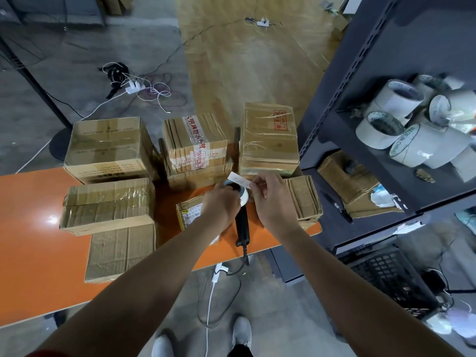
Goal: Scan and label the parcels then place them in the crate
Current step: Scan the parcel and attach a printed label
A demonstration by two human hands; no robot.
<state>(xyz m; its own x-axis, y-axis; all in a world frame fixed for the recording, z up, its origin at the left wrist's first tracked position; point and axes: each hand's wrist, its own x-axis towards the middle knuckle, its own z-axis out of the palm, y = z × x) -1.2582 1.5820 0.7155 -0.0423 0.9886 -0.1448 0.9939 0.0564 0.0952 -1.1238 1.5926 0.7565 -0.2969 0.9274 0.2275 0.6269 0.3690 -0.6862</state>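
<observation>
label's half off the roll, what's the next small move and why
Probably pull the label free with the right hand while the left hand steadies the label roll, then press it onto the small parcel below. The label is pinched but seems still attached, and the scanner lies idle on the table.

The surface [31,228] is glossy orange, throwing back a bright glare. The parcels [108,148] are matt brown cardboard under shiny clear tape. The scanner [242,225] is matt black plastic. The label [240,180] is thin white paper. The crate [394,276] is black plastic lattice.
</observation>
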